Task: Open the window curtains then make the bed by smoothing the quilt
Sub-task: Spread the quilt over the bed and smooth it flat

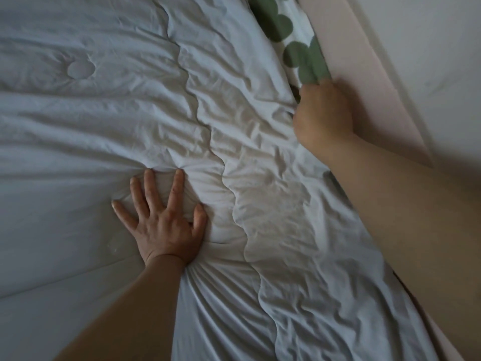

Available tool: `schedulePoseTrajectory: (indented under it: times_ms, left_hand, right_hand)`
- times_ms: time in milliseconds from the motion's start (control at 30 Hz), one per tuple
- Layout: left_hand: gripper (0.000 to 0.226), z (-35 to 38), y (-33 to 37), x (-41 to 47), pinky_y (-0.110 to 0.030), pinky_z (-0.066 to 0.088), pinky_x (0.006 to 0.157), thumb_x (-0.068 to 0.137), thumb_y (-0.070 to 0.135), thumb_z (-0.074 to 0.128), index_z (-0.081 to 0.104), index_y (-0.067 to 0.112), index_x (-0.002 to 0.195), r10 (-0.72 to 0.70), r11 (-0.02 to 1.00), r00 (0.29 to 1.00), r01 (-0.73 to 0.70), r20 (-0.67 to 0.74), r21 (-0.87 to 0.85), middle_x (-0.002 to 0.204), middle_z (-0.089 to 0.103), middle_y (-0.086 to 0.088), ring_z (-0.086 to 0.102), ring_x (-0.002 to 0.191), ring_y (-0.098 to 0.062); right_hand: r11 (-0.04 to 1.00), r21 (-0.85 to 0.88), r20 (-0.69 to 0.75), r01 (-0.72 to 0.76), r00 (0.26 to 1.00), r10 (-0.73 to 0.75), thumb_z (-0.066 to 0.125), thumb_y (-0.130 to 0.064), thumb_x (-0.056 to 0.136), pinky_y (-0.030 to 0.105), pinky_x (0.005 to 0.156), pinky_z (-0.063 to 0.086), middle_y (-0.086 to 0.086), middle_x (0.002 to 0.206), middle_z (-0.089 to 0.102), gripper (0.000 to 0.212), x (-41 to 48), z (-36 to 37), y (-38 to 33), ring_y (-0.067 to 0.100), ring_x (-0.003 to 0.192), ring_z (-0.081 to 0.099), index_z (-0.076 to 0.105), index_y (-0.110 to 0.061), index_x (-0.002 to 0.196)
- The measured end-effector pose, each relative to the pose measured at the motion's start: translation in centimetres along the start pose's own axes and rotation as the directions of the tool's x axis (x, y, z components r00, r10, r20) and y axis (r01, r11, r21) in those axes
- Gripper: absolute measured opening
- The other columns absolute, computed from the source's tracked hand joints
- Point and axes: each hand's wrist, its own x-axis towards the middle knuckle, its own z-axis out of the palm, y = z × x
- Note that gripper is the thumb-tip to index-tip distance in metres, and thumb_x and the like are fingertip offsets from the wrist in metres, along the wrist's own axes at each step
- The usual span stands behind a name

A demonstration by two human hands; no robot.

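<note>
A single head-worn wide-angle view looks steeply down, close over the quilt (pixel 104 126), which fills most of the picture; the bed frame (pixel 359 74) and wall (pixel 429 48) run slanted along the right.

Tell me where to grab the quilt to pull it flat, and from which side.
Grip the quilt by its free edge strip, outside the wavy seam, coming from the side of the bed frame, where the right hand curls on it. Creases run towards that edge, so pulling there should flatten them while the left hand presses the middle.
</note>
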Motion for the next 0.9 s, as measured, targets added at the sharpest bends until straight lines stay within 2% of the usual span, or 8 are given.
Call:
schedulePoseTrajectory:
  times_ms: [200, 267, 333, 433, 633, 733, 833, 900]
  left_hand:
    - [0.077, -0.1, 0.0, 0.0, -0.065, -0.003, 0.112, 0.075, 0.062, 0.033, 0.023, 0.041, 0.148, -0.008, 1.000, 1.000, 0.008, 0.011, 0.012, 0.159, 0.012, -0.010, 0.004, 0.146, -0.033]
    - [0.078, -0.1, 0.0, 0.1, -0.065, -0.002, 0.112, 0.074, 0.062, 0.034, 0.023, 0.041, 0.148, -0.003, 1.000, 1.000, 0.003, 0.015, 0.020, 0.159, 0.013, -0.010, 0.005, 0.146, -0.033]
    - [0.079, -0.1, 0.0, 0.3, -0.065, -0.001, 0.112, 0.074, 0.061, 0.034, 0.022, 0.040, 0.149, -0.001, 1.000, 1.000, 0.001, 0.014, 0.017, 0.159, 0.014, -0.010, 0.006, 0.146, -0.033]
    - [0.081, -0.2, -0.1, 0.1, -0.064, 0.001, 0.112, 0.075, 0.060, 0.034, 0.021, 0.034, 0.150, 0.004, 1.000, 1.000, -0.004, -0.002, 0.002, 0.158, 0.016, -0.010, 0.009, 0.146, -0.032]
    - [0.079, -0.2, -0.3, 0.1, -0.064, 0.005, 0.112, 0.078, 0.059, 0.035, 0.028, 0.027, 0.149, 0.046, 0.999, 0.999, -0.047, -0.025, -0.009, 0.157, 0.023, -0.008, 0.015, 0.146, -0.029]
    - [0.079, -0.3, -0.2, 0.2, -0.064, 0.005, 0.112, 0.077, 0.060, 0.035, 0.029, 0.027, 0.149, 0.043, 0.999, 0.999, -0.043, -0.003, 0.000, 0.157, 0.023, -0.008, 0.015, 0.146, -0.029]
    - [0.079, -0.4, -0.2, 0.3, -0.063, 0.004, 0.112, 0.077, 0.060, 0.036, 0.028, 0.028, 0.149, 0.040, 0.999, 0.999, -0.040, 0.013, 0.003, 0.157, 0.022, -0.007, 0.014, 0.146, -0.028]
    - [0.079, -0.5, -0.2, 0.2, -0.063, 0.005, 0.112, 0.077, 0.060, 0.036, 0.029, 0.028, 0.149, 0.037, 0.999, 0.999, -0.037, 0.004, 0.005, 0.157, 0.023, -0.007, 0.015, 0.146, -0.028]
  right_hand:
    - [0.926, 0.342, 0.193, -0.161, 0.976, 0.098, 0.050, -0.036, 0.094, 0.031, 0.086, 0.040, 0.014, 0.138, 0.047, 0.061, 2.2, 1.5, -2.6, 0.032, 0.123, 0.049, 0.029, 0.000, 0.139]
    - [0.933, 0.350, 0.164, -0.085, 0.986, 0.028, 0.053, -0.031, 0.092, 0.033, 0.087, 0.041, 0.012, 0.131, 0.050, 0.051, 3.0, 2.4, -3.5, 0.031, 0.120, 0.050, 0.036, -0.006, 0.133]
    - [0.956, 0.282, 0.080, 0.082, 0.991, -0.109, 0.047, -0.013, 0.092, 0.034, 0.073, 0.039, 0.011, 0.105, 0.053, 0.022, 3.1, 3.2, -4.3, 0.033, 0.103, 0.055, 0.041, -0.013, 0.113]
    - [0.967, 0.022, -0.104, 0.253, 0.963, -0.249, 0.033, -0.002, 0.095, 0.039, 0.068, 0.034, 0.020, 0.102, 0.055, 0.025, 3.8, 2.4, -2.9, 0.039, 0.097, 0.057, 0.045, -0.009, 0.116]
    - [0.981, -0.183, -0.106, 0.069, 0.990, -0.090, 0.035, -0.005, 0.095, 0.045, 0.079, 0.046, 0.032, 0.115, 0.056, 0.029, 5.4, 3.4, 1.1, 0.046, 0.100, 0.059, 0.051, 0.002, 0.119]
    - [0.985, -0.172, -0.176, -0.018, 0.984, -0.013, 0.023, -0.005, 0.093, 0.049, 0.100, 0.033, 0.033, 0.133, 0.040, 0.043, 5.3, 4.4, -2.0, 0.045, 0.119, 0.045, 0.054, 0.009, 0.119]
    - [0.963, -0.129, -0.265, 0.238, 0.927, -0.265, 0.032, -0.008, 0.092, 0.053, 0.116, 0.010, 0.027, 0.152, 0.023, 0.040, 3.7, 5.0, -5.8, 0.045, 0.139, 0.023, 0.053, 0.006, 0.124]
    - [0.901, -0.102, -0.131, 0.422, 0.892, -0.432, 0.039, -0.017, 0.092, 0.051, 0.117, 0.003, 0.021, 0.157, 0.015, 0.047, 1.7, 7.1, -7.1, 0.039, 0.145, 0.013, 0.042, -0.003, 0.137]
